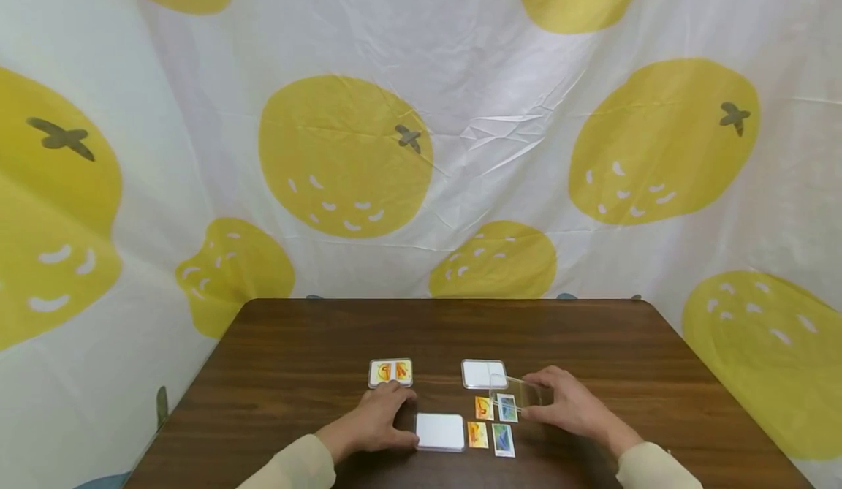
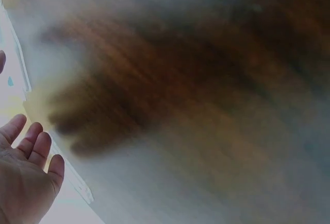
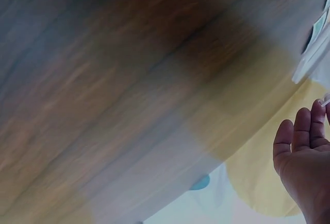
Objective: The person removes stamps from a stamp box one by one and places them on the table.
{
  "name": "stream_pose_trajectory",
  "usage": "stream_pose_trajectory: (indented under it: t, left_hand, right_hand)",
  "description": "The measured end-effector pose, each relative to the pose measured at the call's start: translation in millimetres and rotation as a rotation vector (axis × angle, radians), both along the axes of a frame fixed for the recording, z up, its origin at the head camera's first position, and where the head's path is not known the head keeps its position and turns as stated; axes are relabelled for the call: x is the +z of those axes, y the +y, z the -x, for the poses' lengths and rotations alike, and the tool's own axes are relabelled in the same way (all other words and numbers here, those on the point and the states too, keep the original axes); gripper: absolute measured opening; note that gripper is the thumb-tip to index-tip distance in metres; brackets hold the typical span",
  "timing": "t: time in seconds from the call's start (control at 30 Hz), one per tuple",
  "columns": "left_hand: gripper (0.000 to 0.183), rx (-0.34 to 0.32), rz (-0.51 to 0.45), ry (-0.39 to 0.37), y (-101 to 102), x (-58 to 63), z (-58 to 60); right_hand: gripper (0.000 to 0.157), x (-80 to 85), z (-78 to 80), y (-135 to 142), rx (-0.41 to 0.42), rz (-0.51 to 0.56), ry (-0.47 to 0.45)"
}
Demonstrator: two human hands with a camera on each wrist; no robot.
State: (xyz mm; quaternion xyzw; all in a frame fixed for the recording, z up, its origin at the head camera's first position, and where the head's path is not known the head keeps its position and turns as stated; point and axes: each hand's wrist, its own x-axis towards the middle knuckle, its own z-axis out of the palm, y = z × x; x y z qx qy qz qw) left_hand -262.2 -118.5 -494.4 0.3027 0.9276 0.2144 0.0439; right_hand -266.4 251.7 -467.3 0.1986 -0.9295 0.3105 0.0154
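My right hand [image 1: 567,406] pinches a clear plastic lid [image 1: 526,394] by its right end, tilted above the small stamps; it overlaps the corner of a white-backed case [image 1: 483,374] in the head view. My left hand [image 1: 376,417] lies palm down with fingers loosely extended, its thumb right at the left edge of a nearer white-backed case [image 1: 440,431]. Beside that case lie small stamps: an orange one [image 1: 483,408] and another orange one [image 1: 477,435], plus a blue-green one [image 1: 507,408] partly under the lid and a blue one [image 1: 503,440].
A clear case [image 1: 391,372] with two orange stamps in it lies just beyond my left fingertips. Everything sits on a dark brown wooden table [image 1: 296,350]. Behind it hangs a white cloth [image 1: 473,182] printed with yellow fruit.
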Motion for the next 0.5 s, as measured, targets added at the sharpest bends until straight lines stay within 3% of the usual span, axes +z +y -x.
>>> stream_pose_trajectory:
  t: [0.23,0.5]
  left_hand:
    - [0.073,0.004,-0.023,0.038,0.5,1.9,3.1]
    - [0.078,0.030,-0.052,-0.001,2.6,8.1,6.4]
  right_hand:
    - [0.058,3.7,-1.2,-17.8,0.036,0.004,0.007]
    - [0.060,5.8,-0.5,-37.4,0.051,-0.016,0.001]
